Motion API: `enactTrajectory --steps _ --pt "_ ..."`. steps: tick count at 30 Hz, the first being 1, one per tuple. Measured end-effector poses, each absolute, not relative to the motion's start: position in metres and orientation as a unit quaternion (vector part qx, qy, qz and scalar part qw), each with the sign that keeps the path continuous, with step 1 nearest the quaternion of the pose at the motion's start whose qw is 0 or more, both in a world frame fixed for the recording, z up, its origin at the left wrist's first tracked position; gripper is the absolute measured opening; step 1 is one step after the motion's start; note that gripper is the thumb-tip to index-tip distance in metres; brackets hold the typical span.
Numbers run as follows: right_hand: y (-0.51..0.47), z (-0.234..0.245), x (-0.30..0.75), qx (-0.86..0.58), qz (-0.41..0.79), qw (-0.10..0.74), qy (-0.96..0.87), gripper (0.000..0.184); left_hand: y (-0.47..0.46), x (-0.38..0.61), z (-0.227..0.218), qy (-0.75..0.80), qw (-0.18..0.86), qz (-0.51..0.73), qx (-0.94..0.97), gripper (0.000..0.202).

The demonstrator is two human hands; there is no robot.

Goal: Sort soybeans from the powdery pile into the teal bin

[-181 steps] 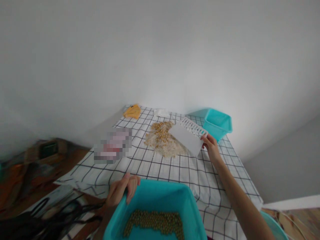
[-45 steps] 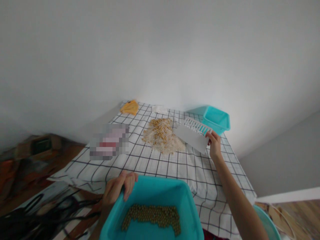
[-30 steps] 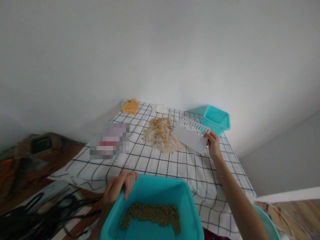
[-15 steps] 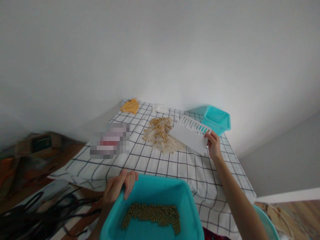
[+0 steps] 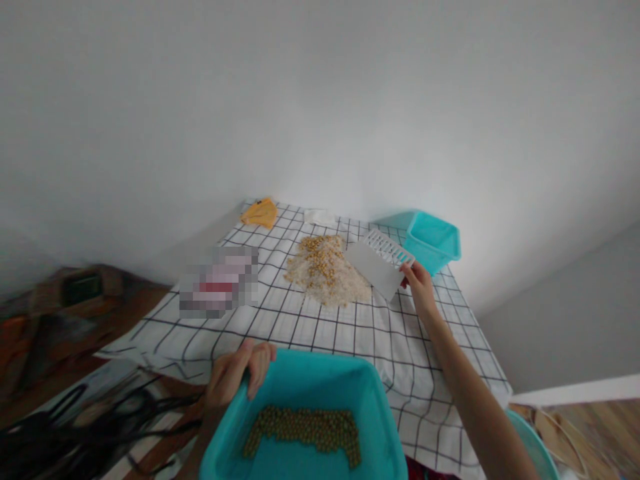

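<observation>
My left hand (image 5: 245,370) is closed over the left rim of a turquoise plastic bin (image 5: 320,373) at the table's near edge. Small greenish-brown balls (image 5: 310,427), maybe beans or peas, lie along the bottom of this bin. My right hand (image 5: 417,283) pinches one end of a white plastic sheet (image 5: 375,270) that has a row of slots along its far side. The sheet is tilted, with its left end by a pile of yellow kernels (image 5: 320,257) and pale grains (image 5: 333,287) on the cloth.
A second turquoise bin (image 5: 433,240) stands at the back right. Yellow gloves (image 5: 260,213) and a white cloth or packet (image 5: 320,217) lie at the back of the checked tablecloth (image 5: 295,327). A blurred-out item (image 5: 220,283) is at left; black cables (image 5: 100,427) lie below left.
My right hand has moved slightly left with the white slotted sheet, which is turned a little. My left hand and the bin in front stay where they were.
</observation>
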State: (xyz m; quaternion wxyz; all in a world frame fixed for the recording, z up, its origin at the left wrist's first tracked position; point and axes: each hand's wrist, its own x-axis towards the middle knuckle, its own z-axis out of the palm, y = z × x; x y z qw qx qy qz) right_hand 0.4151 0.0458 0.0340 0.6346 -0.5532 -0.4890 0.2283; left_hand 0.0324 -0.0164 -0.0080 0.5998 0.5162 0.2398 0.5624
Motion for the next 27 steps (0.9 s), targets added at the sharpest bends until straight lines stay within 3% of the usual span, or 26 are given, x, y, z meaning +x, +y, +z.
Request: enactTrajectory --steps 11,27 --pt "0.058 0.03 0.405 -0.55 0.255 0.611 -0.509 0.038 -0.018 0.03 -0.002 0.263 0.594 0.547 0.528 0.067" --pt "0.053 0.031 0.403 -0.515 0.289 0.619 -0.518 0.031 -0.016 0.027 -0.004 0.262 0.59 0.532 0.548 0.068"
